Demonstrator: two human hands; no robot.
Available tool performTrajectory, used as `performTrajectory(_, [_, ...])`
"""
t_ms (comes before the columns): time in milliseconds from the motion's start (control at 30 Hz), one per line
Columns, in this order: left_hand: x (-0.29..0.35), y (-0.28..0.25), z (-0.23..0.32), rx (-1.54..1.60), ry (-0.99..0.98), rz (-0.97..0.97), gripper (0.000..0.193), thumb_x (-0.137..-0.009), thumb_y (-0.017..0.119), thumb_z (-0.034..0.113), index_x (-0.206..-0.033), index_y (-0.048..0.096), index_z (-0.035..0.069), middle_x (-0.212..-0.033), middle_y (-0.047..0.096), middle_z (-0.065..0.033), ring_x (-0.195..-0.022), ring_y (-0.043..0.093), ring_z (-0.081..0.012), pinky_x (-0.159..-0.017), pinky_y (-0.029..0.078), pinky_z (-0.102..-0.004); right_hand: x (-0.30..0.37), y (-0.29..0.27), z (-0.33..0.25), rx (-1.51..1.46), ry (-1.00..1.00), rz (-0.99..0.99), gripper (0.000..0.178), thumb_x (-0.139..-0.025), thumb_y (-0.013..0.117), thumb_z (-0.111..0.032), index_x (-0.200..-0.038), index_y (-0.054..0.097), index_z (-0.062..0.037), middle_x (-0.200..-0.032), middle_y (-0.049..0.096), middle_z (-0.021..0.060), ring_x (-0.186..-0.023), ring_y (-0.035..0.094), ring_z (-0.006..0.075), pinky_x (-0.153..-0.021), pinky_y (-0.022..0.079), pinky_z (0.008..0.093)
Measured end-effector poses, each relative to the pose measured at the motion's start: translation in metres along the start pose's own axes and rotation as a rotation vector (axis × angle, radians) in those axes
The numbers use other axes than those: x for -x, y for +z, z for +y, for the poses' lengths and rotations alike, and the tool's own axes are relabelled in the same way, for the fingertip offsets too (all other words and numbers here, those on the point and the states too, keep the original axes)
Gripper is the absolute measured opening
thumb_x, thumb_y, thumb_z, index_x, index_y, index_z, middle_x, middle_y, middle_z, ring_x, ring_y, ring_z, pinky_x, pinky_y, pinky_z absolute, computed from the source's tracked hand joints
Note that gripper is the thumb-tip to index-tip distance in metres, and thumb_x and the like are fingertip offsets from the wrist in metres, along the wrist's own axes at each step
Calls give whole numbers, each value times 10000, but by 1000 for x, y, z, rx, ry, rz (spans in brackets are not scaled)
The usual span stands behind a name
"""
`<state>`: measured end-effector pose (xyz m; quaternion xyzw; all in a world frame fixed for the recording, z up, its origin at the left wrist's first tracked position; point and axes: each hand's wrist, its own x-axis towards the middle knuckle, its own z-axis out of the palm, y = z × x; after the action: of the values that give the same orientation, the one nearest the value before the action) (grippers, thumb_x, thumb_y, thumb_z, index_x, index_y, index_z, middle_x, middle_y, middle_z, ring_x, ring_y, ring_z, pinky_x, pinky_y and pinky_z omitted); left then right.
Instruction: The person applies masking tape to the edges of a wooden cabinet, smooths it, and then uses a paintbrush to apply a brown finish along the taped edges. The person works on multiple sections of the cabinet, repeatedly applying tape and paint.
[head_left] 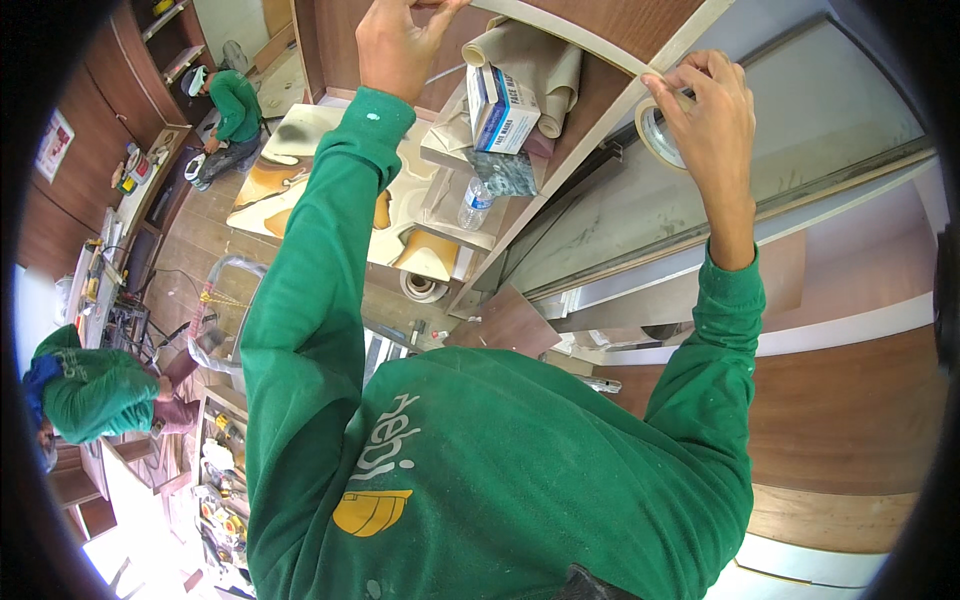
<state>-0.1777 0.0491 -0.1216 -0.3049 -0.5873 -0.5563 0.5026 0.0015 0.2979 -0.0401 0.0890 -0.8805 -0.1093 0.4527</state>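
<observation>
Both my arms reach up to a wooden shelf unit. My left hand (398, 48) is at the top of the view, thumb and fingers pinched at the shelf's pale front edge (570, 35). What it pinches, if anything, is too small to make out. My right hand (712, 112) grips a roll of tape (660, 135) by its rim, with fingertips near the right end of that edge. The pale strip runs between the hands; I cannot tell whether it is tape or bare edge. Below it, a box of face masks (503, 112) stands beside rolled beige sheets (540, 60).
A water bottle (476, 204) stands on a lower shelf. A large framed glass panel (800, 130) leans at the right. A patterned board (290, 165) lies at the left. Two people in green, one crouching (235, 105) and one nearer (100, 390), are at the left.
</observation>
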Motion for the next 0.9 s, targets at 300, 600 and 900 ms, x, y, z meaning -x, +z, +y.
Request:
performTrajectory(300, [-1,0,1,6,8,-13,778,-804,825,-22,-1497,488,88,-828,726,-105,-743,726,-194,-713,572,-317,2,-4,-3,-7,0,-8,221,-836,823,-307,-813,759,-96,-994,651,16,-967,585,245,-834,449,414])
performTrajectory(600, [0,0,1,-7,39,-15,827,-803,816,-43,-1536,457,92,-850,712,-110,-748,723,-193,-715,569,-320,3,-4,-3,0,-3,-7,230,-836,826,-312,-808,757,-95,-987,651,16,-960,584,240,-824,445,411])
performTrajectory(900, [-1,-1,1,-14,43,-13,872,-792,810,-56,-1561,429,96,-807,717,-98,-734,717,-197,-713,564,-322,3,-4,-2,-4,-2,-3,226,-837,823,-311,-798,750,-100,-991,654,13,-957,585,240,-819,448,410])
